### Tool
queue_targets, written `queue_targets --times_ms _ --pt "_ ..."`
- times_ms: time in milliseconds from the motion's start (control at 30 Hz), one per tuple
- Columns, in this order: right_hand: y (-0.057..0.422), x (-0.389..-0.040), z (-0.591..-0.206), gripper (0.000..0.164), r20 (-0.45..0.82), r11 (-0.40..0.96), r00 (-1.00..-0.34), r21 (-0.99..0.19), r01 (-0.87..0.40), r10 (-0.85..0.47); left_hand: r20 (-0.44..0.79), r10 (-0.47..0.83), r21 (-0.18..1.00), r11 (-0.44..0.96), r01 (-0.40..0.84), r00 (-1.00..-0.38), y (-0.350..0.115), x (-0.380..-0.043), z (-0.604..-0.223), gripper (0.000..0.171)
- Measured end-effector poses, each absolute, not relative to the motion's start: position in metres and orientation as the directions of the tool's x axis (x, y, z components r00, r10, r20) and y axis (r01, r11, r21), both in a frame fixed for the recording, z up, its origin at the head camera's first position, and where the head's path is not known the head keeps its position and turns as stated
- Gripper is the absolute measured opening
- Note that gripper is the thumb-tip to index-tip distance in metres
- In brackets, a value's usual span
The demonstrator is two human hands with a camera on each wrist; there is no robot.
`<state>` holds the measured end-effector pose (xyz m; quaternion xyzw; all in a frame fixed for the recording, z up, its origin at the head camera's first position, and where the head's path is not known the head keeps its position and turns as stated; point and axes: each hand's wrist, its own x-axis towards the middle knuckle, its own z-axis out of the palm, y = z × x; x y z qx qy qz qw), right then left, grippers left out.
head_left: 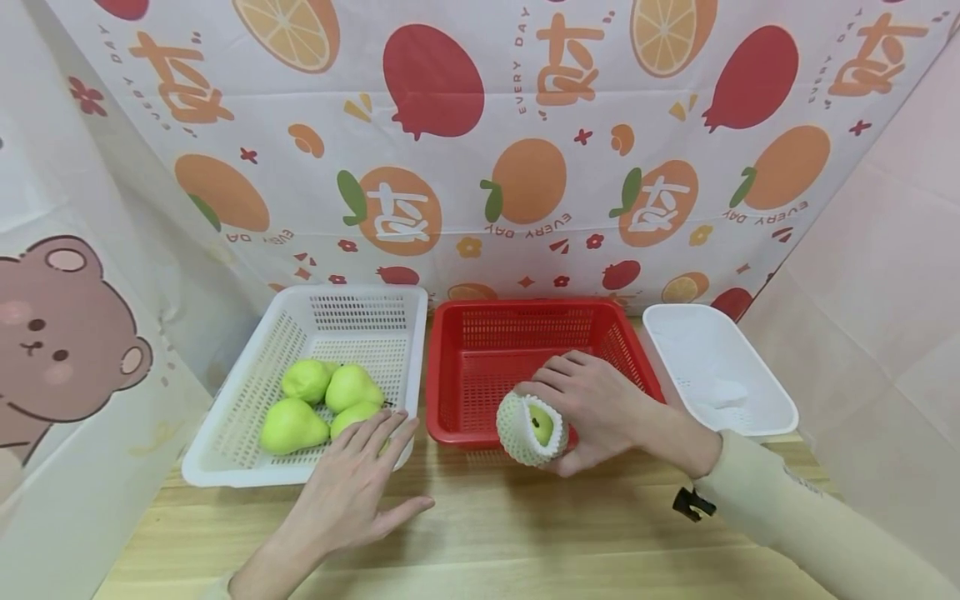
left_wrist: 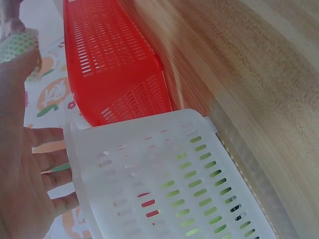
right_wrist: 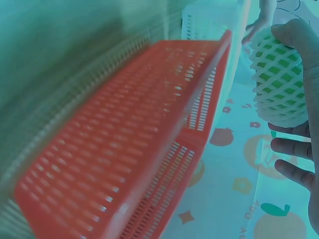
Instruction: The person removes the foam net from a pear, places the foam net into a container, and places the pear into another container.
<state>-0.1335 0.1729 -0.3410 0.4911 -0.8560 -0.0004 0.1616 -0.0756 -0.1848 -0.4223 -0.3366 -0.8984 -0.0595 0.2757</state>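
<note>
My right hand (head_left: 588, 408) grips a green pear (head_left: 542, 425) wrapped in a white foam net sleeve (head_left: 517, 429), over the front rim of the red basket (head_left: 450, 437). The sleeve's mesh (right_wrist: 279, 79) shows clearly in the right wrist view, with the thumb pressed on it. My left hand (head_left: 352, 483) stretches over the front right corner of the white basket (head_left: 240, 475), fingers extended and thumb spread, holding nothing. Beneath its fingertips sits a bare pear (head_left: 356, 414), partly covered. More bare pears (head_left: 294, 427) lie beside it in that basket.
To the right of the red basket stands a smaller white basket (head_left: 693, 333) with white foam sleeves (head_left: 723, 396) inside. All three stand on a wooden table (head_left: 525, 550) before a fruit-print cloth (head_left: 480, 167). A black clip (head_left: 693, 504) hangs by the right sleeve.
</note>
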Motion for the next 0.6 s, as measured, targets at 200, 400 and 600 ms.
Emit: queue_targets --times_ms 200,400,600 --pt "0.177 -0.119 -0.354 0.088 0.308 0.489 -0.428 0.160 -0.857 -0.850 0.532 0.580 -0.089 0.763 0.641 -0.617 -0.184 -0.075 -0.423 0.097" --pt "0.177 -0.105 -0.372 0.090 0.321 0.504 -0.447 0.120 -0.855 -0.835 0.531 0.584 -0.096 0.761 0.641 -0.613 -0.184 -0.075 -0.424 0.097" --pt "0.174 -0.095 -0.391 0.092 0.341 0.478 -0.421 0.101 -0.873 -0.841 0.522 0.589 -0.093 0.758 0.646 -0.616 -0.183 -0.074 -0.425 0.094"
